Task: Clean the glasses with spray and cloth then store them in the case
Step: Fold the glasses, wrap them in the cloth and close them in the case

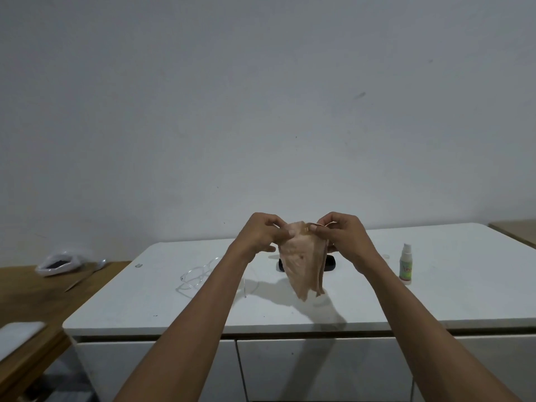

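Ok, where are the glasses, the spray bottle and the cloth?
glasses (pixel 193 276): head view, clear front frame.
spray bottle (pixel 405 266): head view, middle of body.
cloth (pixel 303 264): head view, hanging middle.

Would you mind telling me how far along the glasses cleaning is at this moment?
Nothing looks finished yet. In hand: the left hand and right hand hold the cloth up above the table. Left: the glasses lie on the table, the spray bottle stands untouched, and the dark case behind the cloth awaits them.
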